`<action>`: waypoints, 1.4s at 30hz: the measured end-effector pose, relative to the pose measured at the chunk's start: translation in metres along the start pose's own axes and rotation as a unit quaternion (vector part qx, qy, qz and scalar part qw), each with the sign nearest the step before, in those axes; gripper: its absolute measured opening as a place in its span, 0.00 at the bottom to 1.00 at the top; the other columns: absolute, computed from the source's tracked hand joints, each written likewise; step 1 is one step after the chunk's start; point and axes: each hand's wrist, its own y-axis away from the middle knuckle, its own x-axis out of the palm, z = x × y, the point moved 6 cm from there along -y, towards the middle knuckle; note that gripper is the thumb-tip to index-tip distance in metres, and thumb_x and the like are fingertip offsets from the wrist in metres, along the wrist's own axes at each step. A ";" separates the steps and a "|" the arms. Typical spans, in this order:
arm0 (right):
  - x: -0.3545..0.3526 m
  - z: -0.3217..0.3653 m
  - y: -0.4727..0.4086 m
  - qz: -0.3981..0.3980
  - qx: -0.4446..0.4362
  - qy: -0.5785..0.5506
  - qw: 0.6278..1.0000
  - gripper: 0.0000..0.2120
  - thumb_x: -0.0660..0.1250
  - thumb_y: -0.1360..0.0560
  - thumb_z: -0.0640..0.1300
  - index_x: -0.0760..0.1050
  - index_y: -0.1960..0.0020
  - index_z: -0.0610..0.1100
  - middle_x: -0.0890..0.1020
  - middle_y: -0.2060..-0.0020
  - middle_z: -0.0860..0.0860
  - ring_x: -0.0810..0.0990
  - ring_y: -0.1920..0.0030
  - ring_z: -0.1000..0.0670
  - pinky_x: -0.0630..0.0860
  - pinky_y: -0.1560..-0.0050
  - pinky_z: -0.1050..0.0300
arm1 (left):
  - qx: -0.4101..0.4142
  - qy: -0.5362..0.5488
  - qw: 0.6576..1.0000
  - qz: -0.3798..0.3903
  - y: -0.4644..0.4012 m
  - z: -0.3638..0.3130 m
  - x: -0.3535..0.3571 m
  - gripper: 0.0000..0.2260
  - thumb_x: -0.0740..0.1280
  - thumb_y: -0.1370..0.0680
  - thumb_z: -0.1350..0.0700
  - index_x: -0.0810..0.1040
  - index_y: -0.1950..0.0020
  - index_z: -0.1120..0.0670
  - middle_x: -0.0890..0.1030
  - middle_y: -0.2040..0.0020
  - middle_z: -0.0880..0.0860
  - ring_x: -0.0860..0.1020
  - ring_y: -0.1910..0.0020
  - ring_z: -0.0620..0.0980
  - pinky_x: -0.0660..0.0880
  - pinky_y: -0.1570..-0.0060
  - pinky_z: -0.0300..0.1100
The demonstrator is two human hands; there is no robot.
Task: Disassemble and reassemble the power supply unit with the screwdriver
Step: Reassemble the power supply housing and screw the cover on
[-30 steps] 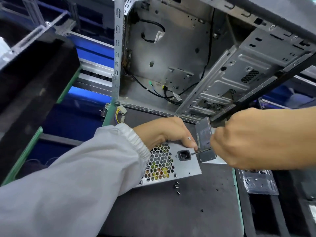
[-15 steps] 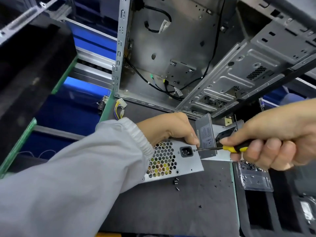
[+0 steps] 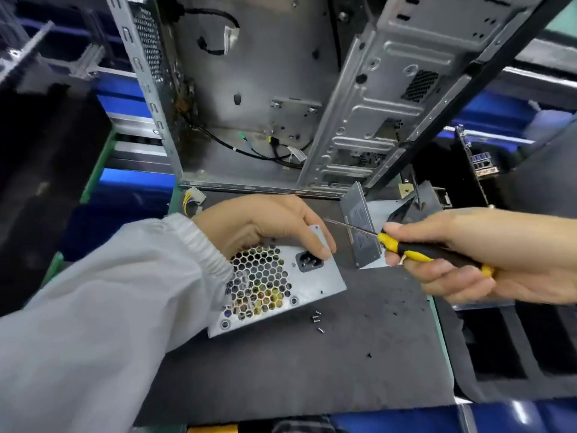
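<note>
The silver power supply unit point(image 3: 315, 282) lies on the dark foam mat point(image 3: 312, 364), its honeycomb grille and black power socket facing me. My left hand point(image 3: 265, 223) grips its top edge, fingers curled over the face beside the socket. In my right hand point(image 3: 474, 254) is the yellow-and-black screwdriver point(image 3: 415, 248), held by the handle. Its thin shaft points left, with the tip in the air just off the unit's upper right corner. Several small loose screws point(image 3: 317, 318) lie on the mat below the unit.
An open grey computer case point(image 3: 281, 89) with dangling black cables stands behind the mat. A grey metal cover panel point(image 3: 362, 232) leans upright right of the unit. A yellow-wired connector point(image 3: 193, 198) lies at the mat's back left. Black foam trays point(image 3: 515, 345) fill the right side.
My right hand has drawn the screwdriver back to the right and up, so its tip has left the unit's edge. The left hand keeps its hold on the unit.
</note>
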 end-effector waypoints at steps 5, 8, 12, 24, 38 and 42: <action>-0.001 -0.006 -0.014 -0.004 -0.130 0.001 0.992 0.19 0.61 0.24 0.55 0.74 0.55 0.38 0.63 0.76 0.49 0.59 0.81 0.55 0.57 0.83 0.68 | 0.005 -0.011 1.000 -0.019 0.001 -0.001 0.001 0.07 0.75 0.29 0.65 0.85 0.53 0.58 0.83 0.62 0.54 0.79 0.57 0.54 0.77 0.50 0.46; -0.002 -0.012 -0.024 0.006 -0.177 -0.026 0.984 0.19 0.60 0.23 0.54 0.74 0.53 0.37 0.64 0.76 0.49 0.59 0.81 0.54 0.57 0.81 0.66 | 0.023 -0.029 0.999 -0.023 0.003 -0.006 0.003 0.06 0.73 0.27 0.65 0.83 0.50 0.61 0.81 0.70 0.47 0.77 0.70 0.41 0.71 0.68 0.29; -0.004 -0.023 -0.044 -0.025 -0.203 -0.012 0.979 0.19 0.59 0.23 0.57 0.74 0.53 0.40 0.69 0.74 0.49 0.64 0.78 0.52 0.62 0.78 0.62 | 0.038 -0.072 0.995 -0.051 0.010 -0.015 0.006 0.07 0.69 0.22 0.63 0.80 0.45 0.64 0.79 0.73 0.43 0.72 0.78 0.35 0.64 0.74 0.22; 0.024 -0.009 -0.084 0.001 -0.305 -0.012 0.952 0.17 0.72 0.28 0.48 0.77 0.75 0.53 0.65 0.70 0.50 0.57 0.77 0.54 0.57 0.78 0.65 | -0.008 -0.114 0.964 -0.242 0.115 0.060 -0.038 0.17 0.67 0.26 0.39 0.84 0.51 0.51 0.83 0.54 0.51 0.79 0.52 0.46 0.71 0.39 0.46; 0.014 -0.023 -0.091 0.070 -0.236 -0.052 0.968 0.06 0.71 0.29 0.40 0.75 0.60 0.42 0.68 0.71 0.54 0.59 0.78 0.57 0.58 0.80 0.68 | 0.063 0.040 0.960 -0.271 0.110 0.073 -0.018 0.20 0.70 0.27 0.38 0.85 0.54 0.54 0.86 0.54 0.55 0.85 0.56 0.48 0.75 0.56 0.34; 0.015 -0.031 -0.090 0.128 -0.210 -0.071 0.967 0.12 0.72 0.31 0.43 0.69 0.67 0.46 0.62 0.73 0.54 0.58 0.78 0.58 0.58 0.80 0.68 | 0.041 -0.009 0.977 -0.207 0.108 0.057 -0.013 0.20 0.63 0.26 0.38 0.86 0.57 0.51 0.86 0.57 0.54 0.85 0.59 0.47 0.75 0.60 0.28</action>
